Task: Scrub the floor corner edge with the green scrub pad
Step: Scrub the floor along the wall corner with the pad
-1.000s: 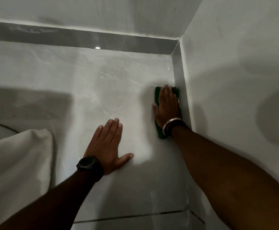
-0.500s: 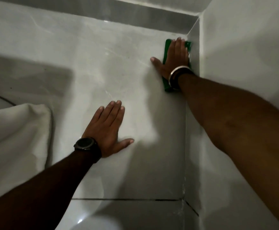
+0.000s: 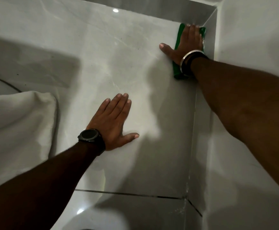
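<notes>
The right hand (image 3: 187, 45) lies flat, fingers spread, pressing the green pad (image 3: 177, 70) under its palm in the far right corner (image 3: 213, 9). The left hand (image 3: 113, 122) rests flat, empty, on the near floor (image 3: 85, 55).

Both hands (image 3: 113, 121) flat, fingers extended

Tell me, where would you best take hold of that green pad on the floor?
Probably from above, palm flat, as the right hand does now. The green scrub pad lies thin and flat on the floor tile, tight against the skirting, so pressing its top face suits better than pinching edges.
</notes>
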